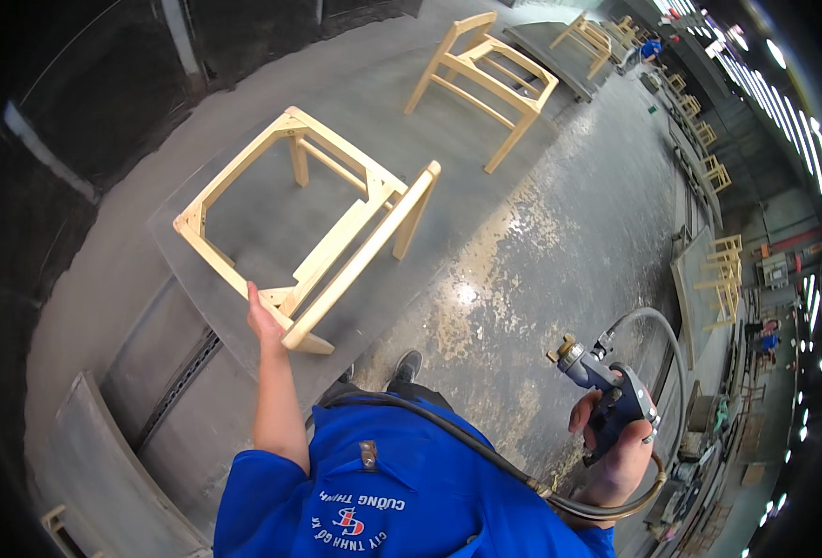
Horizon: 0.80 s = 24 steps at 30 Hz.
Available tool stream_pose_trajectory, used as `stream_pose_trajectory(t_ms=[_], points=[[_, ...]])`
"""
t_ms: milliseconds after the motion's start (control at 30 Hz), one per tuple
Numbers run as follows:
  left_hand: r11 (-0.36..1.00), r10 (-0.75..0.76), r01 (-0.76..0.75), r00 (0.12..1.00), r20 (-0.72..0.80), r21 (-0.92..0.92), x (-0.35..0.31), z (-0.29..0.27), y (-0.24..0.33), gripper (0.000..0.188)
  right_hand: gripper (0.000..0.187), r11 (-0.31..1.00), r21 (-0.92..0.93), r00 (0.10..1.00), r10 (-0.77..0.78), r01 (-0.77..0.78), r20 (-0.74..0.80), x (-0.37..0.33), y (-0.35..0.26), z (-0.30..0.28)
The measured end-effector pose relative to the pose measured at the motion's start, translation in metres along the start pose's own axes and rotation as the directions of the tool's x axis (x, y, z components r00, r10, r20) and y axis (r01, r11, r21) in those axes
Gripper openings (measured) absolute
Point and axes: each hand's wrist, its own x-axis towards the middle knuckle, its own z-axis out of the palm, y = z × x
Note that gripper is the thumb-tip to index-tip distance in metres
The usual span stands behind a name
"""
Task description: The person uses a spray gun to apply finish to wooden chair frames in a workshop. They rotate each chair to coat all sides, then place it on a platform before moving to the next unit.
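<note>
A pale wooden chair frame (332,256) without a seat panel stands on a grey flat board (243,177) in front of me. My left hand (264,318) is closed on the chair's near side rail, close to the backrest post; some of its fingers are hidden behind the wood. Away to the right, apart from the chair, my right hand (620,456) grips a spray gun (620,405) by its handle. The gun's brass-tipped nozzle points up and left. A grey hose (679,372) loops from the gun round past my right forearm.
Beyond stands another wooden chair frame (494,79), with more behind it along the row. A dark hose (439,428) crosses my chest. Worn, spotted floor (504,251) lies to the right, where several chairs (725,279) stand on boards. Dark panels line the left side. People in blue work farther off.
</note>
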Motion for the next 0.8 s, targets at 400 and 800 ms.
stream_pose_trajectory(t_ms=[400, 800], points=[[0.759, 0.651, -0.569, 0.68, -0.337, 0.318, 0.009, -0.123, 0.223, 0.076, 0.087, 0.997, -0.075, 0.985, -0.006, 0.019, 0.17, 0.03, -0.004, -0.022], [0.978, -0.179, 0.155, 0.966, 0.184, 0.136, -0.041, 0.01, -0.041, 0.076, 0.077, 0.986, 0.166, 0.995, -0.006, 0.022, -0.096, 0.005, 0.045, -0.021]])
